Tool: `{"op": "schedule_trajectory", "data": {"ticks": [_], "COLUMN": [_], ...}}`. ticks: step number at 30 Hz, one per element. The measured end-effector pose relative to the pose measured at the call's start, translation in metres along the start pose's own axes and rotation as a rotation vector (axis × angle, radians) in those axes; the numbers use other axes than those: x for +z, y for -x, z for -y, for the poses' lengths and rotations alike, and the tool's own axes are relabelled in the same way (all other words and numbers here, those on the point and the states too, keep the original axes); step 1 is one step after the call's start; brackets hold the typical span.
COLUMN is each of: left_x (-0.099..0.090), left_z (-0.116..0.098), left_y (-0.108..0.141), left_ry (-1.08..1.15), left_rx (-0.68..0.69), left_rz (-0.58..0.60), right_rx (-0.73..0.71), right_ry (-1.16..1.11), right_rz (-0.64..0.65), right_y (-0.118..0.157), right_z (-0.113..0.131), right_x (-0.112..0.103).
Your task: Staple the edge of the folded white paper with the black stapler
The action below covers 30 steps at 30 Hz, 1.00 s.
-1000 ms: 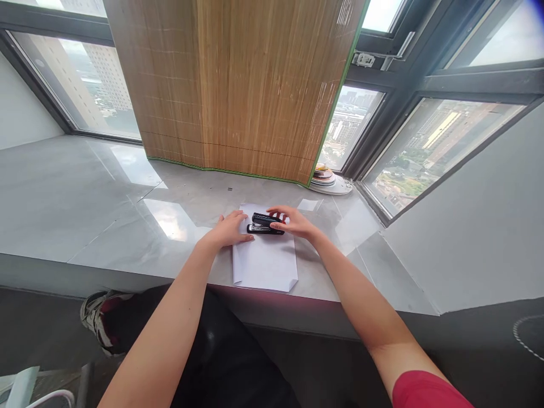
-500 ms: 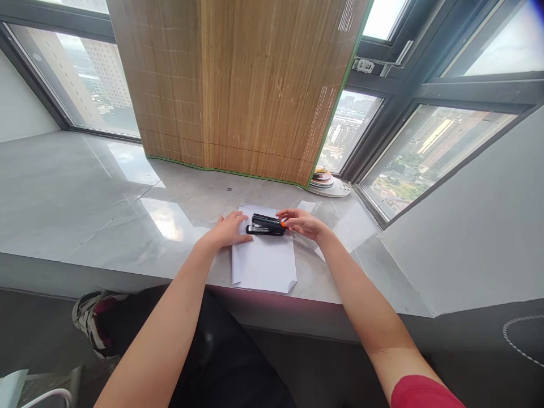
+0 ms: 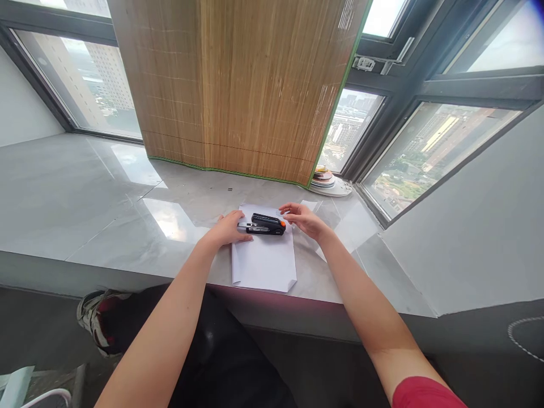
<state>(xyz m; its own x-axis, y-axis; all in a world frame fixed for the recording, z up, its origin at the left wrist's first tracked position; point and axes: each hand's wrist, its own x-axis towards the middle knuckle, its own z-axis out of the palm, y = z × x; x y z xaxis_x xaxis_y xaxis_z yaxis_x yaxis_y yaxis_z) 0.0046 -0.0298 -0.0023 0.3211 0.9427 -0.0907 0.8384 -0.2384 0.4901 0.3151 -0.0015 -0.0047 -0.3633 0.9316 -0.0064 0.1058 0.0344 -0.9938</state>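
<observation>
A black stapler (image 3: 267, 224) with an orange part at its right end lies on white paper (image 3: 264, 263). Its metal tray sticks out of the left end, towards my left hand (image 3: 232, 228). That hand rests at the paper's left edge, thumb and fingers apart around the tray's end. Just right of the stapler is my right hand (image 3: 305, 219), raised a little with its fingers loosely apart and nothing between them. The paper's two lower corners are folded.
The paper lies on a grey tiled sill (image 3: 102, 209). A bamboo blind (image 3: 238, 85) hangs behind it. Stacked plates (image 3: 329, 186) stand at the back right by the window. A small dark piece (image 3: 230, 189) lies behind the paper.
The stapler's metal tray has slid out to the left. My right hand has come away from the orange end, slightly to the right.
</observation>
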Motion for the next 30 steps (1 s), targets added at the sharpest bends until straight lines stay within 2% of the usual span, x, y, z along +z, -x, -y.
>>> {"op": "schedule_trajectory", "data": {"ticks": [2,5,7,15,17,19,21,22,23,25,27,30], "left_x": [0.001,0.001,0.001,0.004,0.002,-0.001,-0.003,-0.003,-0.003,-0.001,0.002,0.005], "left_z": [0.001,0.001,0.000,-0.001,-0.009,-0.020,-0.031,-0.035,-0.039,-0.043,-0.043,-0.043], "left_y": [-0.001,0.000,0.001,-0.001,-0.001,0.001,0.002,0.002,0.002,0.000,-0.002,-0.003], "left_ry": [-0.003,0.001,0.013,0.131,0.299,0.563,0.861,1.004,1.139,1.362,1.503,1.638], "left_rx": [0.012,0.022,0.013,0.000,-0.031,-0.039,-0.022,-0.017,-0.024,-0.078,-0.146,-0.211], "left_rz": [-0.002,-0.007,-0.014,-0.048,-0.165,-0.406,-0.642,-0.704,-0.718,-0.635,-0.509,-0.350], "right_rx": [-0.073,-0.133,-0.158,-0.168,-0.162,-0.164,-0.188,-0.212,-0.241,-0.311,-0.388,-0.538], "right_ry": [0.094,0.321,0.389,0.373,0.329,0.258,0.196,0.179,0.171,0.189,0.254,0.446], "right_rz": [0.017,0.178,0.253,0.186,0.154,0.099,-0.024,-0.112,-0.211,-0.397,-0.519,-0.559], "right_y": [-0.001,-0.004,-0.006,-0.006,-0.005,-0.003,-0.003,-0.003,-0.003,-0.003,-0.001,0.005], "right_z": [-0.001,-0.006,-0.009,-0.013,-0.012,-0.010,-0.006,-0.005,-0.002,0.003,0.008,0.015], "right_x": [0.010,0.026,0.032,0.035,0.036,0.036,0.033,0.031,0.028,0.023,0.020,0.023]}}
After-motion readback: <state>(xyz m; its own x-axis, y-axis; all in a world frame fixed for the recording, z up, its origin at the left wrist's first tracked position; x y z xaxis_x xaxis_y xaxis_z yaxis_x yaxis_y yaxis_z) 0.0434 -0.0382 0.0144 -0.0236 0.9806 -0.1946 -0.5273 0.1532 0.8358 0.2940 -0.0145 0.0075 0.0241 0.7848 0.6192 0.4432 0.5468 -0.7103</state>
